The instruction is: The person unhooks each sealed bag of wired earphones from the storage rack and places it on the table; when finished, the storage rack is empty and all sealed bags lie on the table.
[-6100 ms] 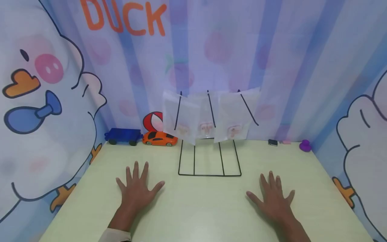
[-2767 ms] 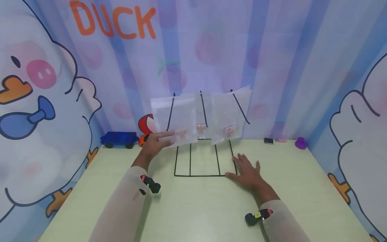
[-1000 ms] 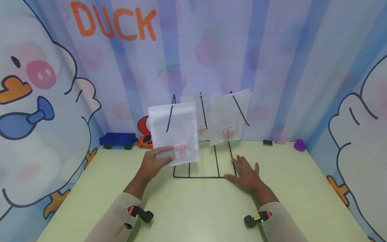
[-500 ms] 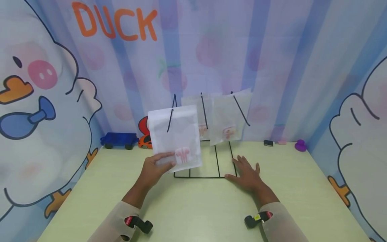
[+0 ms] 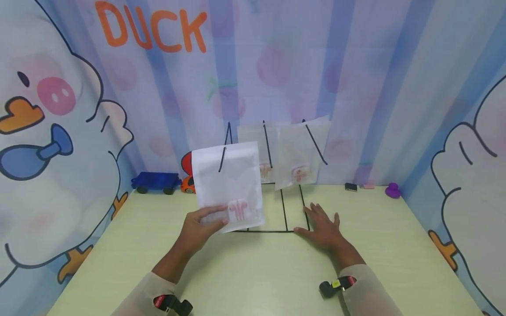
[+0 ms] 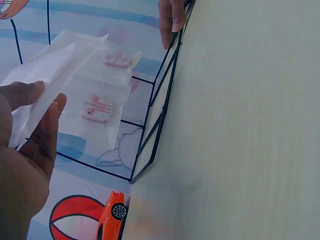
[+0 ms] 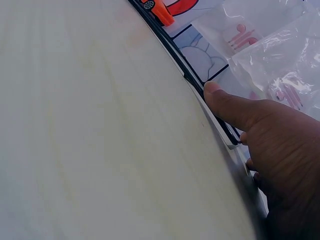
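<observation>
My left hand (image 5: 199,228) pinches the lower left edge of a white plastic packet (image 5: 241,175) with a pink earphone picture on it. This packet is on the left hook of a black wire display rack (image 5: 272,231), near the hook's front end, and tilts towards me. In the left wrist view, thumb and fingers sit on either side of the packet (image 6: 55,65). My right hand (image 5: 326,230) rests on the front right corner of the rack's base, fingers fairly straight, its thumb on the front bar. Two similar packets, a middle packet (image 5: 265,153) and a right packet (image 5: 298,153), hang on the other hooks.
Along the back edge of the table (image 5: 253,272) stand a blue toy trailer (image 5: 155,182) and an orange toy car (image 5: 187,185), partly hidden by the packet. At the back right lie a small black object (image 5: 350,187), a pink piece (image 5: 369,186) and a purple object (image 5: 393,190).
Both hands have come from lying flat on the table to the rack. The left hand has taken hold of the left packet and drawn it forward and down along its hook. The right hand stays put lately.
</observation>
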Tool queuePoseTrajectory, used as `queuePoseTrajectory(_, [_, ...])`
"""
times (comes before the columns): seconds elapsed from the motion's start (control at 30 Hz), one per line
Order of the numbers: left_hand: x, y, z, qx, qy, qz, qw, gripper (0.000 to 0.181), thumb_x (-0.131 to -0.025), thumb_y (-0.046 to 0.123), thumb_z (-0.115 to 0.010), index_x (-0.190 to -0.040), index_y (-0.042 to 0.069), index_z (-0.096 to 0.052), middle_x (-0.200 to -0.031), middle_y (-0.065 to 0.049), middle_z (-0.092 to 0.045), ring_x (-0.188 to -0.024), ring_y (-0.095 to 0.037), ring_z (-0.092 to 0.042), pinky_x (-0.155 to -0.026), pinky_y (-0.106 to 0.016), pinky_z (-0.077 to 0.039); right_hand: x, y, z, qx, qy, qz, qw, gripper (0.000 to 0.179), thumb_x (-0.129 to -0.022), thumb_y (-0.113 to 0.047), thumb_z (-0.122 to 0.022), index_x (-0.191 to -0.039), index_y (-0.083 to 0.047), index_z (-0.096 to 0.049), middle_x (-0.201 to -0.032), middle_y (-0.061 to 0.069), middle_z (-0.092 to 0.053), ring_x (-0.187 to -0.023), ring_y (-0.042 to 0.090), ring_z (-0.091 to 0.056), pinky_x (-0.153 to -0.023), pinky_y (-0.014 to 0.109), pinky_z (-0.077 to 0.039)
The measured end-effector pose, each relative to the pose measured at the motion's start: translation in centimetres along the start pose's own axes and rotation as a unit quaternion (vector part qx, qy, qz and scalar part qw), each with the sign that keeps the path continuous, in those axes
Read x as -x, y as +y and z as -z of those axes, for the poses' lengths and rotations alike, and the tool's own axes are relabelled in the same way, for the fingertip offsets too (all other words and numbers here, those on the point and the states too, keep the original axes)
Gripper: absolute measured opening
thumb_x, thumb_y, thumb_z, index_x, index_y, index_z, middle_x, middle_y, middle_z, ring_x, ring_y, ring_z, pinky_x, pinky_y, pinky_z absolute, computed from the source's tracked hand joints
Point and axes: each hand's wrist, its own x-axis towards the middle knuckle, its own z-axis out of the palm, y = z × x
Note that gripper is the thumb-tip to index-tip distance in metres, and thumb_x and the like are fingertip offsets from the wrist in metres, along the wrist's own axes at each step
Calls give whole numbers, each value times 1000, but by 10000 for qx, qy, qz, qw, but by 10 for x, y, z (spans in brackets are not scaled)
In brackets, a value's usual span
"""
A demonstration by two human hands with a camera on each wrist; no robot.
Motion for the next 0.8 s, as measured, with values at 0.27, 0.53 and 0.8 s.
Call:
queuePoseTrajectory(0.27, [19,11,0,162,56,288,9994,42,-90,12,-88,-131,15,-81,-145,-16,-71,-119,-32,-62,-79,-26,-60,2,-3,0,-72,23,35,10000,92,-100,-64,-67,-169,-11,-40,-180,22,-26,-169,46,-17,-124,86,5])
queuePoseTrajectory(0.53, [33,17,0,135,76,107,9998,39,-90,14,-90,-129,14,-82,-136,-18,-76,-103,-23,-69,-76,-25,-60,2,-1,2,37,30,78,10000,91,-101,-63,-65,-170,-9,-38,-180,22,-27,-170,46,-16,-124,87,5])
queuePoseTrajectory(0.8, [50,21,-4,156,79,95,9998,37,-90,14,-89,-127,13,-83,-135,-18,-77,-107,-26,-70,-76,-25,-62,2,0,2,45,32,67,10000,91,-101,-63,-65,-170,-10,-38,-180,21,-27,-170,45,-17,-124,87,4])
